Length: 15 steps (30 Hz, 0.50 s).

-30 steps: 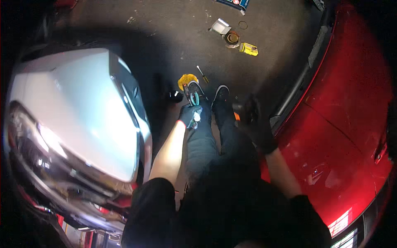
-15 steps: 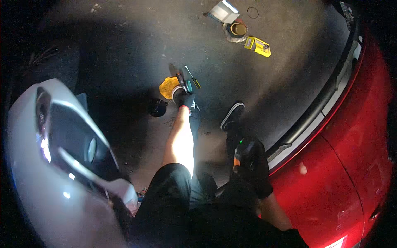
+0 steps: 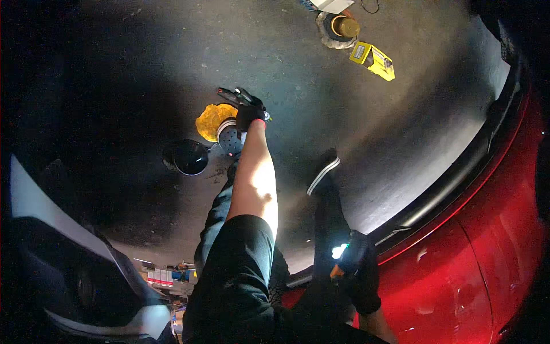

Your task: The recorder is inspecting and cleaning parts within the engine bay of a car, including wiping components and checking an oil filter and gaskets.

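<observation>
My left hand (image 3: 250, 116), in a black glove, reaches down to the floor beside my left shoe (image 3: 229, 139). Its fingers are closed on dark-handled hand tools (image 3: 230, 95), one with a red end; their exact kind is hard to make out. An orange-yellow, round, uneven-edged piece (image 3: 212, 121) lies just left of that hand. In my right hand (image 3: 362, 281), also gloved in black, is a black and orange handheld light (image 3: 340, 258), its lamp shining. This hand is low at the right, close to the red car (image 3: 424, 275).
A round black container (image 3: 191, 158) sits left of my shoe. Farther off on the floor (image 3: 286, 63) are a yellow box (image 3: 373, 60) and a brown round jar (image 3: 345, 26). A pale vehicle (image 3: 51, 229) stands at left, and boxes (image 3: 160, 277) are behind at lower left.
The tools now stick out leftward from my left hand; the screwdriver no longer shows lying beside it. The light in my right hand now shines into view. My view has shifted and tilted.
</observation>
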{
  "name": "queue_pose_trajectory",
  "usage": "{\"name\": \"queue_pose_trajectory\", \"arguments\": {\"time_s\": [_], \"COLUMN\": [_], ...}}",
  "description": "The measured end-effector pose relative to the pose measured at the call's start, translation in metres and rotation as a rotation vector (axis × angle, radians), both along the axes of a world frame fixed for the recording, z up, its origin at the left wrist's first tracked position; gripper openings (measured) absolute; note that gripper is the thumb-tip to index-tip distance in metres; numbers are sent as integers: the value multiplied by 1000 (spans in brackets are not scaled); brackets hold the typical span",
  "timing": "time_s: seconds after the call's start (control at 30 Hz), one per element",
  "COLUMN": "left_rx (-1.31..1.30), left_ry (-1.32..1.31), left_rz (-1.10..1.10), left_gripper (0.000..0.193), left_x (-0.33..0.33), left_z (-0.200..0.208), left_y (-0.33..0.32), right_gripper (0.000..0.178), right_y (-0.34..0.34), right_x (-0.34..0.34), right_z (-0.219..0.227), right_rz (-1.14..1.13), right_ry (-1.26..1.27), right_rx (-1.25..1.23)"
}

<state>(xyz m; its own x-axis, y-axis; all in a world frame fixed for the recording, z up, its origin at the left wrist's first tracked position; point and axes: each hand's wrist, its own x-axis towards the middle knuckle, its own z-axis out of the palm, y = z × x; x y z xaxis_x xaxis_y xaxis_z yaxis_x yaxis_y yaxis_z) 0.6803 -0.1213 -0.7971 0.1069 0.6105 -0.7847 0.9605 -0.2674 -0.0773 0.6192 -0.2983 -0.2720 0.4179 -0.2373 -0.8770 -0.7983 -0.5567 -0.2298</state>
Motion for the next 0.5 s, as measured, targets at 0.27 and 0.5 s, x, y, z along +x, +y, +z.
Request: {"name": "queue_pose_trajectory", "arguments": {"time_s": [0.27, 0.5], "left_rx": [-54, -253], "left_ry": [-6, -374], "left_rz": [125, 242], "left_gripper": [66, 40], "left_x": [-6, -50], "left_z": [-17, -57], "left_y": [16, 93], "right_gripper": [81, 79], "right_y": [-7, 5], "right_x": [-19, -20], "right_z": [-6, -5], "right_rz": [-131, -15], "right_ry": [30, 7], "right_rx": [76, 148]}}
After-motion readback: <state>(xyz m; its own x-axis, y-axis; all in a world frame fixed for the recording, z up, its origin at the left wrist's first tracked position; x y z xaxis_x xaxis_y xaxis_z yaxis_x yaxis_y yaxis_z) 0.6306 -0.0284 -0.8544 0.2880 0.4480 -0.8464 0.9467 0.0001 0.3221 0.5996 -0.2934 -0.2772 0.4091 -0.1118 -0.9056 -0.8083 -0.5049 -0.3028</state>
